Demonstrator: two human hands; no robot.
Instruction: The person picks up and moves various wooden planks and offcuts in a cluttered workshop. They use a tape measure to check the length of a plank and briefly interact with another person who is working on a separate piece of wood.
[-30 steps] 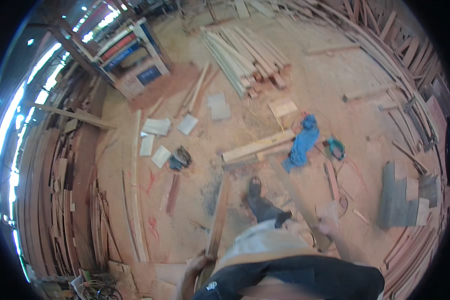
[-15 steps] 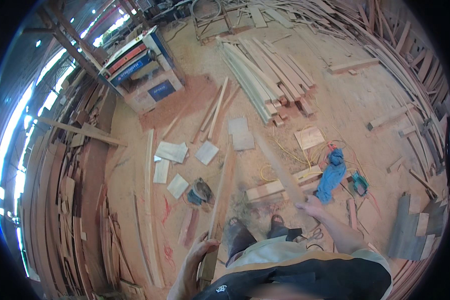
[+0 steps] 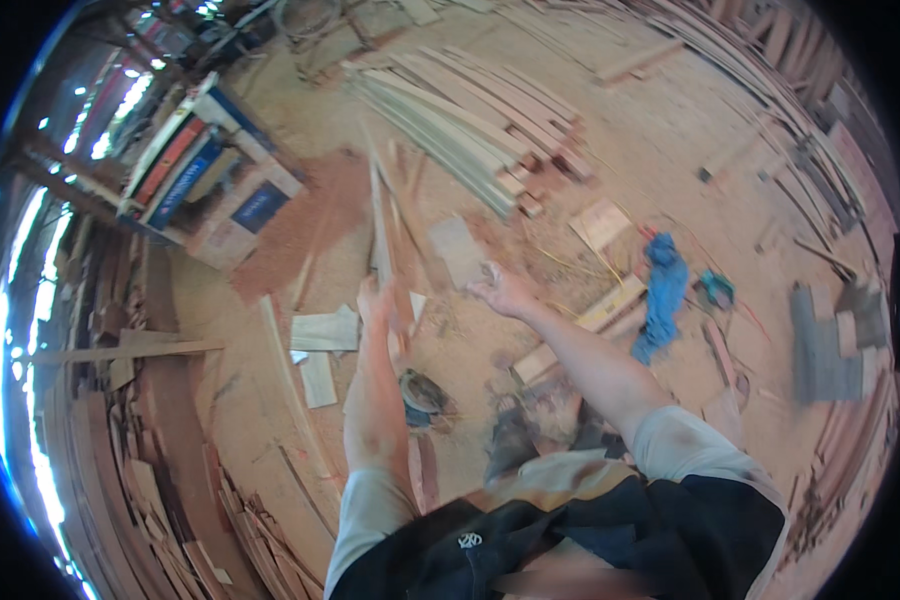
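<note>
My left hand point(image 3: 375, 303) reaches forward, its fingers closed round the near part of a long wooden strip point(image 3: 379, 215). The strip points away from me over other strips on the floor. My right hand point(image 3: 503, 291) is stretched out to the right of it with fingers apart, and I see nothing held in them. Close to its fingertips are the near end of another wooden strip point(image 3: 423, 240) and a grey square board point(image 3: 454, 250). Motion blurs the ends of the strips, so which ones touch is unclear.
A stack of timber point(image 3: 470, 125) lies ahead; a workbench-like machine point(image 3: 205, 170) stands far left by sawdust. A circular-saw-like tool point(image 3: 423, 394), blue cloth point(image 3: 662, 300), green power tool point(image 3: 715, 288) and yellow cord surround my feet. Planks point(image 3: 120, 450) pile along the left.
Both hands have moved forward and closer together, carrying the strips away from me. My right hand's fingers have come off its strip. The view has turned and shifted.
</note>
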